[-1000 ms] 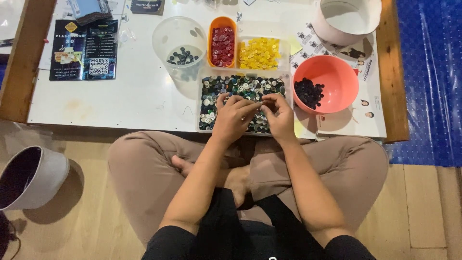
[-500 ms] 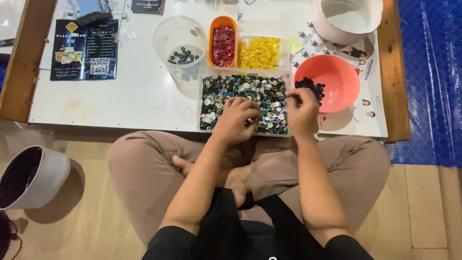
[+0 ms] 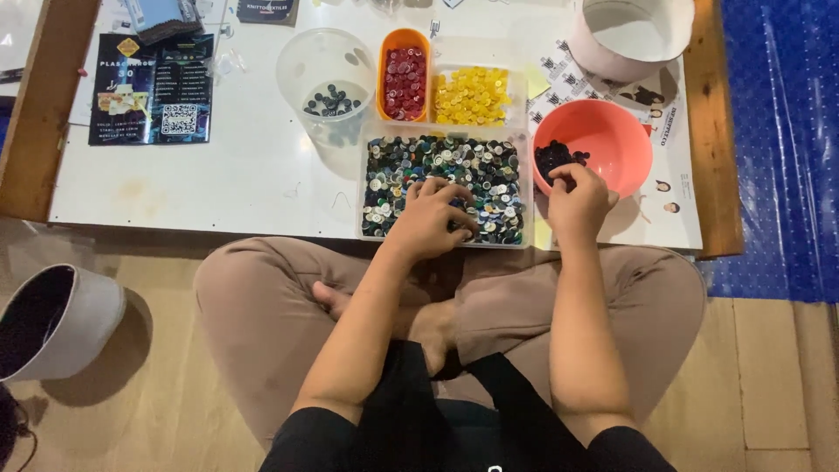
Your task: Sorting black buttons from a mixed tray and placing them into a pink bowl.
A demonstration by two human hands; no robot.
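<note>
My left hand rests palm down in a clear tray of mixed buttons, fingers spread over the buttons at its near side. At the near rim of a pink bowl, my right hand has its fingertips bunched just above the dark buttons inside. Whether those fingertips pinch a button is too small to see. I sit cross-legged at the low white table.
Behind the tray stand an orange tub of red buttons, a clear box of yellow buttons and a clear cup of dark buttons. A white round tub sits far right, dark leaflets far left, a grey bucket on the floor.
My right hand has left the tray of mixed buttons and moved right to the pink bowl. My left hand has stayed on the tray, shifting slightly.
</note>
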